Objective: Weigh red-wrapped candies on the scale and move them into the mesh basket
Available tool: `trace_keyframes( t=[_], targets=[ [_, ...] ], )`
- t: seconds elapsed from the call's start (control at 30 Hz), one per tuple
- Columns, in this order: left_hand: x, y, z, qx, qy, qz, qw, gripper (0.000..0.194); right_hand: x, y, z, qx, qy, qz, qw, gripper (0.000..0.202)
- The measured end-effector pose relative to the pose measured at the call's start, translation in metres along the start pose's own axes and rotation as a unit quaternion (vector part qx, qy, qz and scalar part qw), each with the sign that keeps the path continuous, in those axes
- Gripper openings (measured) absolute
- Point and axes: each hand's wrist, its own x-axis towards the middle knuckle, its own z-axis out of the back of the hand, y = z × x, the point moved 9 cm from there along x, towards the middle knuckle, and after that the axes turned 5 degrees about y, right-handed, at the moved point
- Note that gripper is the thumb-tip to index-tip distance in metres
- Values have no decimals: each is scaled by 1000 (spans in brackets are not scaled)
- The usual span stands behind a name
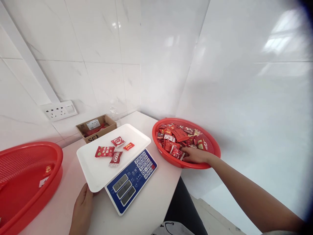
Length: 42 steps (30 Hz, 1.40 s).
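Right hand (195, 155) among crinkly packets (179, 134), left hand (82, 206) by the smooth rounded tray (96, 173), whether open or pinching I cannot tell.

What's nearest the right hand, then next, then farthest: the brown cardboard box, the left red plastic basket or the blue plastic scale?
1. Blue plastic scale: left of the right hand.
2. Brown cardboard box: farther left, by the wall.
3. Left red plastic basket: at the far left.
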Motion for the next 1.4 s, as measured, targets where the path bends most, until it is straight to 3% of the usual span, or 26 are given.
trace_keyframes(
  t=[0.17, 0.37, 0.7, 0.97, 1.1, 1.2, 1.3, 1.4],
  targets=[
    [0, -2, -1, 1, -2, 0, 1000, 35, -4, 5, 1, 43, 1, 33, 999, 24],
    [-1, -2, -1, -2, -3, 6, 1000, 36, 2, 8, 3, 88, -22, 60, 994, 8],
    [-2, -2, -1, -5, 7, 8, 1000, 37, -21, 3, 32, 217, -142, 16, 966, 29],
    [-5, -2, -6, -27, 27, 28, 999, 55, -37, 1, 66, 177, -295, -76, 936, 35],
    [-7, -9, -8, -68, 22, -4, 997, 56, -46, 36, 84, 140, -379, -44, 914, 36],
    [-8, -11, -9, -71, 34, -9, 997, 57, -39, 82, 85, 178, -402, 63, 896, 34],
    [-8, -14, -7, -64, 34, -8, 997, 56, -15, 139, 69, 237, -346, 194, 887, 36],
    [-9, -16, -7, -67, 31, -14, 997, 54, 15, 191, 41, 207, -251, 244, 913, 41]
  ],
)
